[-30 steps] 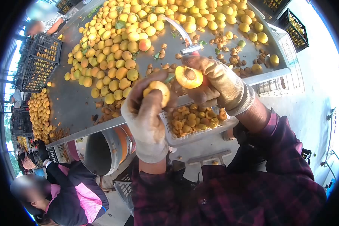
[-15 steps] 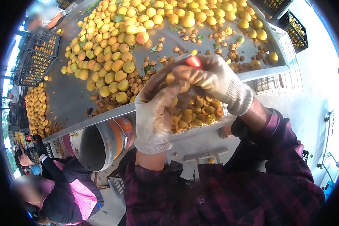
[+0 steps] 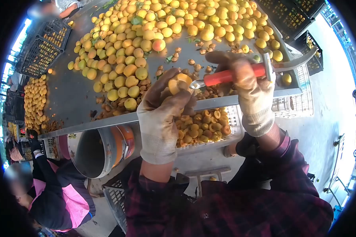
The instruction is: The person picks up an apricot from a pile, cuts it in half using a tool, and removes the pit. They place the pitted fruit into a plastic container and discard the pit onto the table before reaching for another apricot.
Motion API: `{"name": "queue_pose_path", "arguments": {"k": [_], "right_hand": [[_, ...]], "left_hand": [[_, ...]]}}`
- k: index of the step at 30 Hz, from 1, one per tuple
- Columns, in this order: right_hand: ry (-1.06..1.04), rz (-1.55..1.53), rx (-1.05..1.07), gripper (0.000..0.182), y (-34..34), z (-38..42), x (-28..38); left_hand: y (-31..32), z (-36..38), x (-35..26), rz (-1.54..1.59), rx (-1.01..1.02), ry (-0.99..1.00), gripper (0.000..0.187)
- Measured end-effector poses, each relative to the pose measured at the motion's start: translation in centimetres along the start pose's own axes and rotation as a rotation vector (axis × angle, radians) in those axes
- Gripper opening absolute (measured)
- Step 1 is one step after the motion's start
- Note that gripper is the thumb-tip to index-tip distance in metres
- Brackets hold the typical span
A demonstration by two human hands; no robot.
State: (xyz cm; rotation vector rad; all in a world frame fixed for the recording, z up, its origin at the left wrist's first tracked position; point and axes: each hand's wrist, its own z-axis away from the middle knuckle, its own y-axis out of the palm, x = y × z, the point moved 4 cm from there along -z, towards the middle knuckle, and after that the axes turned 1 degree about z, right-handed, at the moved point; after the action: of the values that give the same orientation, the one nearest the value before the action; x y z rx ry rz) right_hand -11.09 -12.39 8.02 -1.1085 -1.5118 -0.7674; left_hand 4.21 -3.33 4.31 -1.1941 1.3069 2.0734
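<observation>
My left hand (image 3: 158,122), in a soiled white glove, pinches an opened apricot (image 3: 177,83) over the table's near edge. My right hand (image 3: 258,96), gloved too, is wrapped round a red-handled pitting tool (image 3: 218,78). One end of the tool is a small metal scoop, which reaches the apricot's cut side; a curved metal blade sticks out at the other end. Below the hands, a white crate (image 3: 236,120) holds many pitted apricot halves (image 3: 203,127). Apricot stones (image 3: 192,62) lie scattered on the metal table (image 3: 73,108) just beyond my hands.
Whole apricots (image 3: 118,59) are heaped across the table. A bucket (image 3: 106,150) stands below its edge at left. Black crates (image 3: 41,55) are at far left, another black crate (image 3: 310,53) at right. A person in black and pink (image 3: 67,193) sits at lower left.
My right hand has moved right and turned, so the tool's scoop now points at the apricot and its blade points right. My left hand still holds the apricot, now visibly opened.
</observation>
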Motion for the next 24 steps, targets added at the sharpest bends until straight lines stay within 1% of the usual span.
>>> {"name": "queue_pose_path", "arguments": {"k": [1,2,5,6,7,9,10,11,12,13,14,15,17,18,20,21,22,24], "right_hand": [[0.037,0.031,-0.014,0.051,0.1,-0.1,-0.2],[0.096,-0.048,0.012,0.044,0.4,0.3,0.1],[0.058,-0.091,-0.012,0.045,1.3,0.7,-0.2],[0.116,-0.091,-0.001,0.047,1.5,1.1,-0.6],[0.116,-0.092,0.004,0.047,1.9,1.1,-1.3],[0.156,-0.210,-0.155,0.049,2.2,1.0,-3.1],[0.352,-0.333,-0.111,0.050,2.3,0.5,-3.4],[0.353,-0.333,-0.110,0.050,2.4,0.2,-3.8],[0.463,-0.523,-0.112,0.049,2.9,0.2,-5.0],[0.572,-0.713,-0.114,0.049,3.3,0.1,-6.2],[0.697,-0.761,-0.072,0.048,3.7,-0.2,-7.2],[0.699,-0.765,-0.073,0.048,3.7,-0.3,-7.3],[0.848,-0.774,-0.109,0.049,4.0,0.0,-7.9],[0.849,-0.775,-0.111,0.049,4.2,-0.2,-8.0],[0.838,-0.975,-0.236,0.049,4.4,-0.8,-8.0],[0.838,-0.972,-0.238,0.049,4.2,-1.1,-8.0],[0.763,-0.915,-0.221,0.051,3.7,-1.6,-7.9],[0.613,-0.806,-0.192,0.054,2.6,-2.4,-7.4]], "left_hand": [[0.0,-0.1,0.1,-0.001,0.000,0.001,0.045],[-0.1,-0.1,0.1,0.026,-0.021,0.021,0.046],[-0.2,-0.1,0.1,0.037,-0.077,0.079,0.045],[-0.3,-0.1,0.0,0.023,-0.108,0.117,0.045],[-0.4,0.0,0.2,0.024,-0.112,0.118,0.045],[-0.5,0.1,0.1,-0.110,-0.115,0.234,0.044],[-0.6,0.1,0.0,-0.111,-0.118,0.234,0.044],[-0.6,0.0,0.1,-0.087,-0.123,0.190,0.043],[-0.6,0.0,0.2,-0.062,-0.128,0.146,0.043],[-0.8,-0.3,0.5,-0.063,-0.129,0.146,0.043],[-1.1,-0.7,1.1,-0.033,-0.134,0.104,0.043],[-1.3,-0.9,1.4,-0.005,-0.139,0.059,0.043],[-1.4,-0.9,1.4,0.036,-0.116,0.035,0.043],[-1.3,-0.9,1.5,0.081,-0.090,0.013,0.043],[-1.2,-0.8,2.0,0.082,-0.091,0.000,0.043],[-1.1,-0.8,2.2,0.084,-0.093,-0.011,0.042],[-1.0,-0.8,2.3,0.088,-0.092,-0.013,0.042],[-1.1,-0.8,2.7,0.038,-0.120,-0.099,0.040]]}}
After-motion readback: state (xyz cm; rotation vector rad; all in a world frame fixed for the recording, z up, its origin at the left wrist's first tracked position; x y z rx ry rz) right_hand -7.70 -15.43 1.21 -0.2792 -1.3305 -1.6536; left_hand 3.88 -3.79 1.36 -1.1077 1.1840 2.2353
